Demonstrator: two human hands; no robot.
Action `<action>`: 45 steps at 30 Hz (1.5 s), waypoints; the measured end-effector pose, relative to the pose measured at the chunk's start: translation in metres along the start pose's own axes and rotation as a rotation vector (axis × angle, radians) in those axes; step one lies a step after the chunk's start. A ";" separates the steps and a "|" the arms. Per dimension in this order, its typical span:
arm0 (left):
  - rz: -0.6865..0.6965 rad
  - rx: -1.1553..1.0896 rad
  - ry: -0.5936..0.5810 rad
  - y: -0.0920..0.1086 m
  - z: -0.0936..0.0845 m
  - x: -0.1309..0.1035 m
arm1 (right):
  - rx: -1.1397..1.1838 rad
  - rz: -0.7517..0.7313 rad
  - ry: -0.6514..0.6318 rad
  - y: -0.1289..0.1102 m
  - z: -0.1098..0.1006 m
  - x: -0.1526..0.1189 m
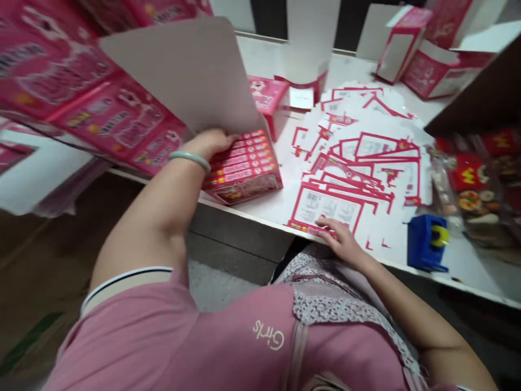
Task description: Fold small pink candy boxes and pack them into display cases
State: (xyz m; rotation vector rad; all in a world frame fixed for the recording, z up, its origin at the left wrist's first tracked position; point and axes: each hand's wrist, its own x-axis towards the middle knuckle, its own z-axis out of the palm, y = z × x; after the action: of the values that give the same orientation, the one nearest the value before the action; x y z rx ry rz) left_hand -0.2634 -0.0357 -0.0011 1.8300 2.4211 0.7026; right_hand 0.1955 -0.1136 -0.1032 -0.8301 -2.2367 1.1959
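My left hand (pixel 211 144), with a pale green bangle at the wrist, grips the left end of an open pink display box (pixel 248 187). Rows of small pink packs (pixel 248 155) fill that box, and its large grey-white lid (pixel 183 70) stands up behind my hand. Some of the left fingers are hidden. My right hand (pixel 342 241) rests at the table's front edge, fingers stretched and apart on a flat pink-and-white printed card (pixel 329 209). This card lies at the front of a loose, spread pile of similar cards (pixel 366 146).
Large pink cartons (pixel 101 108) are stacked at the left. Another pink box (pixel 266 98) lies behind the display box, and open boxes (pixel 427 70) stand at the back right. A blue tape dispenser (pixel 425 241) sits near the front edge, beside red bagged goods (pixel 472 174).
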 end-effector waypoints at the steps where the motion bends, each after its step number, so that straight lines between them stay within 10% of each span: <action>1: -0.007 0.003 0.006 0.012 0.004 -0.003 | -0.052 0.050 0.099 0.010 -0.015 -0.017; 4: 0.152 -0.065 0.019 0.075 0.032 -0.033 | -0.302 0.132 0.331 0.036 -0.040 -0.050; 8: 0.574 -0.151 -0.305 0.173 0.102 -0.107 | -0.502 0.249 0.363 0.049 -0.031 -0.057; 13: 0.575 0.105 -0.563 0.216 0.148 -0.149 | -0.149 0.273 0.387 0.046 -0.015 -0.049; 22: 0.571 0.103 -0.521 0.232 0.130 -0.113 | 0.242 0.225 0.568 0.038 -0.019 -0.054; 26: 0.634 -0.073 -0.762 0.240 0.108 -0.092 | 0.049 0.134 0.697 0.033 -0.029 -0.063; 38: 0.611 -0.280 -0.657 0.224 0.082 -0.078 | 0.345 0.326 0.598 0.022 -0.063 0.022; 45: 0.668 -0.279 -0.907 0.231 0.028 -0.082 | 0.250 -0.012 0.546 -0.036 -0.118 0.035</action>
State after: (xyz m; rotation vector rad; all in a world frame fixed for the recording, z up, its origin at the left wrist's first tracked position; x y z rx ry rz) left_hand -0.0210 -0.0539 0.0384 2.1533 1.1117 0.1124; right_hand 0.2367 -0.0374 -0.0080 -0.9075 -1.6167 1.0572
